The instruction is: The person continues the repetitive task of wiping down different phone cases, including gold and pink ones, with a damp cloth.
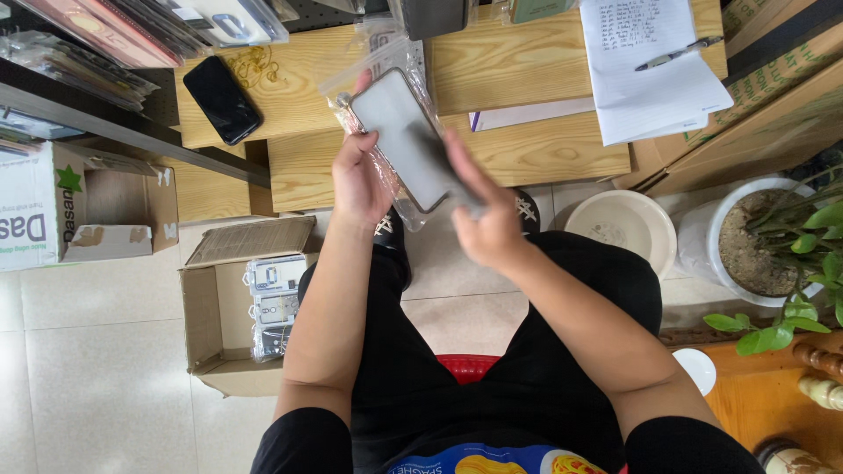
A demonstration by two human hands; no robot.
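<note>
Seen from above, a seated person in black clothing holds a flat, rounded-rectangle phone case with a pale grey face and dark rim [406,140] up in front of a light wooden desk [527,149]. The left hand [360,180] is closed around the case's lower left edge, thumb side toward the case, and against the same hand lies a clear crinkled plastic sleeve [382,66] that sticks out above and behind the case. The right hand [487,219] grips the case's lower right corner with fingers curled over its face; this hand is blurred, so exactly how the fingertips sit cannot be told. The case is tilted, its top leaning away to the left, held clear of the desk between the two hands.

Up and to the left of the left hand, a black smartphone [221,98] lies flat on the desk. Up and to the right of the right hand lies a sheet of white paper with handwriting [650,70] and a pen [678,54] resting on it. Below and left of the left hand, on the tiled floor, stands an open brown cardboard box [206,316] holding packaged items. To the right of the right hand are a round cream bowl [625,224] and a white pot with a green leafy plant [755,246].
</note>
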